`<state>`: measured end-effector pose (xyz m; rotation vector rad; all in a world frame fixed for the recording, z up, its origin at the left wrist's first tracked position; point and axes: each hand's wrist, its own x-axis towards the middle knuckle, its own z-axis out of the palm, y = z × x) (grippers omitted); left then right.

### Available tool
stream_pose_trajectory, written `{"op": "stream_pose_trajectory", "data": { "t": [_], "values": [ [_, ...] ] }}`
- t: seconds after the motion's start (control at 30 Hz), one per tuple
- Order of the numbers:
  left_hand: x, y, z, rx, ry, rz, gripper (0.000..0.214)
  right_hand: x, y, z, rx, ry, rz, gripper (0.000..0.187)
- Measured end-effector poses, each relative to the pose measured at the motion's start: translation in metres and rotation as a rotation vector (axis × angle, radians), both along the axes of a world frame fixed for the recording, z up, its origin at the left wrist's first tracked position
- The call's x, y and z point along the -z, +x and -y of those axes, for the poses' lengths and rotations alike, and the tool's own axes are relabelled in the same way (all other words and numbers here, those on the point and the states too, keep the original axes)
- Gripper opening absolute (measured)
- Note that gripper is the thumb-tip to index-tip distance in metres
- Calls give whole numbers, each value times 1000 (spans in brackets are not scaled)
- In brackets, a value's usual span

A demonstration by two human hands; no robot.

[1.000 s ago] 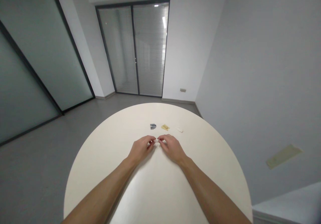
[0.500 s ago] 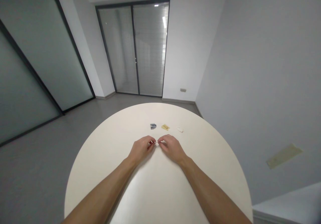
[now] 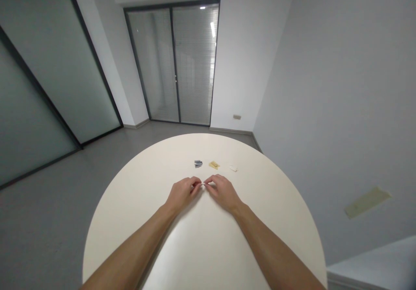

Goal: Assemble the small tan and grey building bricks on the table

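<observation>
Both my hands meet over the middle of the round table, fingertips pinched close together. Between them shows a small thin white piece (image 3: 203, 184), too small to name. My left hand (image 3: 184, 192) is closed on its left end, and my right hand (image 3: 222, 191) is closed on its right end. Just beyond the hands lie a little pile of dark grey and silver pieces (image 3: 198, 164), some yellow flat strips (image 3: 214, 165) and a small white flat piece (image 3: 233, 168), in a row from left to right.
The white round table (image 3: 208, 246) fills the lower middle. Behind it stands a dark-framed glass door (image 3: 172, 65) with blinds. Frosted glass panels (image 3: 55, 60) are on the left, and a grey wall (image 3: 341, 99) with a strip of tape (image 3: 367, 202) is on the right.
My left fingers have closed in slightly around the white piece. The right hand and the things on the table have hardly moved.
</observation>
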<state>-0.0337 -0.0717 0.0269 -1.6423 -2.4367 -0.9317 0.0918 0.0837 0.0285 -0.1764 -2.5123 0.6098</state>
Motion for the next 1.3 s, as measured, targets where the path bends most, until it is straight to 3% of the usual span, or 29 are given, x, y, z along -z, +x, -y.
{"op": "stream_pose_trajectory", "data": {
  "t": [1.3],
  "values": [
    [-2,0,0,0,33,13,22,2,0,0,-43,-20,-15,14]
  ]
}}
